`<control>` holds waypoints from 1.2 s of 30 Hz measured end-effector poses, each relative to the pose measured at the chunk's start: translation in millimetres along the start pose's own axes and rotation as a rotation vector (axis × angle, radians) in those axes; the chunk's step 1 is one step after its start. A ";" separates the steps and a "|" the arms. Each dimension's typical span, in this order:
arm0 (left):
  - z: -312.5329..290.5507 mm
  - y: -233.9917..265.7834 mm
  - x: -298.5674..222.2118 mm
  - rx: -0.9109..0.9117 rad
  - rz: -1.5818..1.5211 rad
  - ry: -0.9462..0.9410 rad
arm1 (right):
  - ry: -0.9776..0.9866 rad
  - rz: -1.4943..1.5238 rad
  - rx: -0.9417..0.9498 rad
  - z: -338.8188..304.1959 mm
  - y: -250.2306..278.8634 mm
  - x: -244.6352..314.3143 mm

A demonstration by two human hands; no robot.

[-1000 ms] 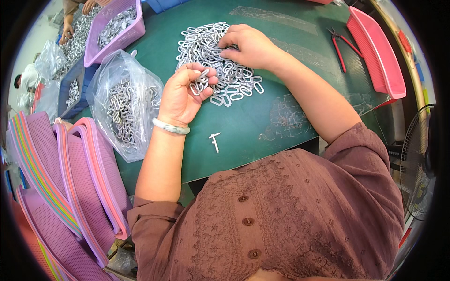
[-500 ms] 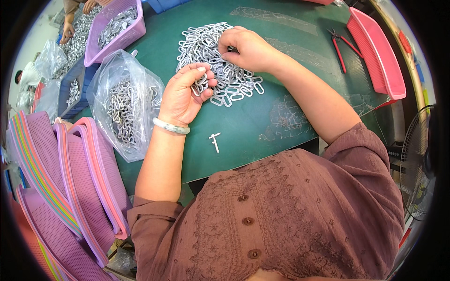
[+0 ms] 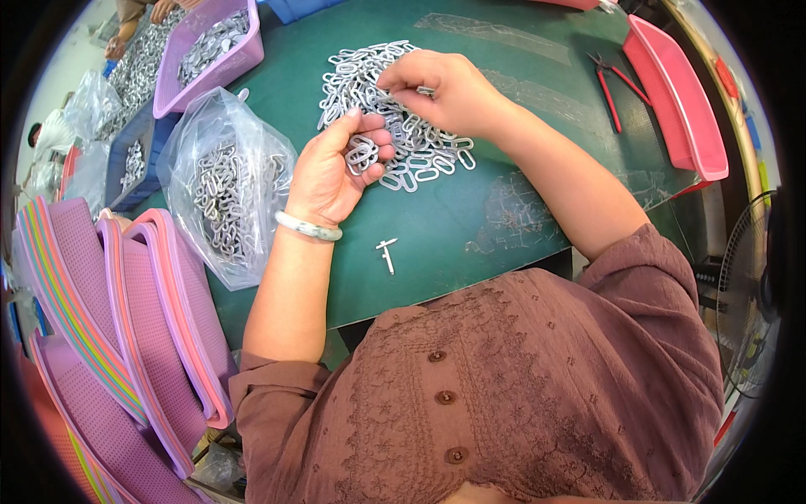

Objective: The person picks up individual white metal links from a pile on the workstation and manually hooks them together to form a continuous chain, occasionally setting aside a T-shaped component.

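Observation:
A heap of grey metal oval links (image 3: 424,160) lies on the green table (image 3: 520,277). My left hand (image 3: 321,181), a pale bangle on its wrist, is cupped palm up at the heap's near left edge. Several loose links (image 3: 362,156) rest in its curled fingers. Over the heap, my right hand (image 3: 462,97) has its thumb and fingers bent together. One link (image 3: 426,90) shows inside its curled fingers; the fingertips partly merge with the links behind them. Closer to me lie small silvery metal pieces (image 3: 387,254) in a T shape.
A clear plastic bag (image 3: 180,164) of links stands left, beside a purple basket (image 3: 172,76) of metal pieces. Stacked baskets (image 3: 172,294) fill the lower left. Red-handled pliers (image 3: 612,101) and a pink basket (image 3: 678,101) are right. Another person's hand (image 3: 162,10) appears far left.
My right hand has shifted slightly left and turned, so a link now shows in its fingers. My left hand has opened a little, showing more of its links.

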State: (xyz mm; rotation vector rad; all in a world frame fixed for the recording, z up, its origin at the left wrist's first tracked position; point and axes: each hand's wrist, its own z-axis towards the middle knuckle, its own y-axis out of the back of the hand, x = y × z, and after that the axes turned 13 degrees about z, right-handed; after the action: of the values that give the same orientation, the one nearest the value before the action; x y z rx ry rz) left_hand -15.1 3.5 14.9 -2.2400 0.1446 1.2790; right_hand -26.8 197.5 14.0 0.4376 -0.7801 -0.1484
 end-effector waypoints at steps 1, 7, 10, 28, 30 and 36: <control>-0.5 -1.4 -0.3 0.002 0.013 0.007 | 0.035 0.004 0.050 0.6 -0.9 5.6; 1.7 -0.8 3.9 -0.051 0.101 -0.044 | -0.088 0.281 0.139 0.3 2.8 6.3; 1.3 -2.1 3.9 -0.059 0.118 -0.060 | -0.163 0.262 0.109 0.8 4.3 6.9; 1.1 5.3 1.9 -0.011 -0.089 -0.058 | -0.396 0.080 -0.009 -2.2 -1.6 -16.4; 0.8 6.0 1.5 0.004 -0.087 -0.064 | -0.614 0.322 -0.078 2.5 2.8 -5.9; 2.3 4.5 2.3 -0.004 -0.083 -0.038 | -0.782 0.723 -0.083 5.9 9.4 8.5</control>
State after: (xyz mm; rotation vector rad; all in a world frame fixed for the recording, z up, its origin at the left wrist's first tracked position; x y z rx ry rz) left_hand -17.2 1.3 10.3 -2.2000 0.0344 1.2774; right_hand -25.3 201.6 27.3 -0.0235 -1.6462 0.3484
